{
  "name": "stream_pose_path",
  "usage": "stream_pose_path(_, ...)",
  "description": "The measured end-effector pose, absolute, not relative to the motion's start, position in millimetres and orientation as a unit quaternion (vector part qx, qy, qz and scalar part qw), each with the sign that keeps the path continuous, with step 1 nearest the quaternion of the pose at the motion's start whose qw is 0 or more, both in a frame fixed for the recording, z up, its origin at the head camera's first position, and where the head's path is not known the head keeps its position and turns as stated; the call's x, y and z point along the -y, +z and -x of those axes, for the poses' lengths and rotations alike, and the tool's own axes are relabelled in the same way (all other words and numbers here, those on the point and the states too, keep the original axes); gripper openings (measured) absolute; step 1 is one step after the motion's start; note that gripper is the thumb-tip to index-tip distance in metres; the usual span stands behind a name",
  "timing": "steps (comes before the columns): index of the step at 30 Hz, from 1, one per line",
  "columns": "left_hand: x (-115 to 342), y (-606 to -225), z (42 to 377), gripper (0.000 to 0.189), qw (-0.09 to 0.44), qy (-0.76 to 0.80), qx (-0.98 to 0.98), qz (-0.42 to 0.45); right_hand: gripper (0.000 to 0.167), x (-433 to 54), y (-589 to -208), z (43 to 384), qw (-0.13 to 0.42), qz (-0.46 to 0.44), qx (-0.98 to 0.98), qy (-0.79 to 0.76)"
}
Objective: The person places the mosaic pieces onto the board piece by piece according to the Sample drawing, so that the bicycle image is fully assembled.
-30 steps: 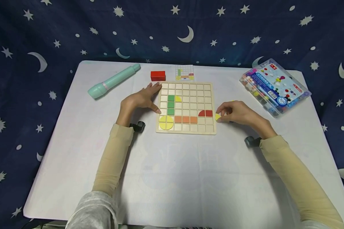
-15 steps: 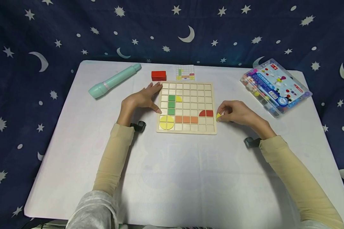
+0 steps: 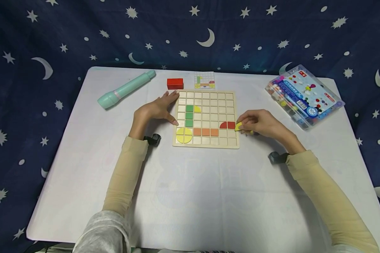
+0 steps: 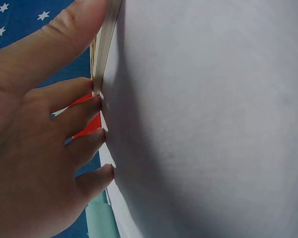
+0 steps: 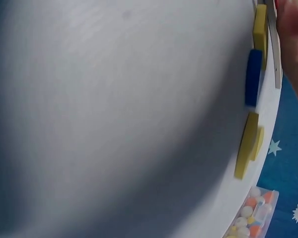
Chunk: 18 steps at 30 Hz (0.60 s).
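A wooden grid board lies mid-table in the head view. It carries green squares, orange squares, a yellow circle of quarter pieces, a single yellow quarter piece, a red quarter piece and a red square. My left hand rests along the board's left edge, thumb and fingers spread against it. At the right edge, my right hand pinches a yellow piece with a curved side, tilted over the rim. Its fingers partly hide the piece.
Under the right hand, a blue piece and several yellow pieces lie on the table. Behind the board are a red block and a pattern card. A mint-green tube lies left, a clear plastic box right.
My right hand has shifted slightly left, bringing the yellow piece from beside the board onto its right rim. More of the piece now shows. The left hand stays in place.
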<state>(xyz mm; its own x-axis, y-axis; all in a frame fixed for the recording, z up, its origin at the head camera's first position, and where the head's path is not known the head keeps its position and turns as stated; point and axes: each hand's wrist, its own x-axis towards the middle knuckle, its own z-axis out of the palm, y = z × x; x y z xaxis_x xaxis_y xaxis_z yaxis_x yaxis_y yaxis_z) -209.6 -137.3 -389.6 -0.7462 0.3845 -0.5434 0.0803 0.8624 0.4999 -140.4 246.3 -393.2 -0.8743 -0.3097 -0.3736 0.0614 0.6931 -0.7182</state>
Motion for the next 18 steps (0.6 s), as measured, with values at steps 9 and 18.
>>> stream_pose_path(9,138,-390,210,0.12,0.329,0.231,-0.906,-0.131,0.014,-232,-391,139,0.222,0.088,-0.889,-0.391)
stream_pose_path(18,138,-390,210,0.12,0.328,0.232,-0.906,-0.133,0.02,-218,-391,140,0.254,0.12,-0.872,-0.4)
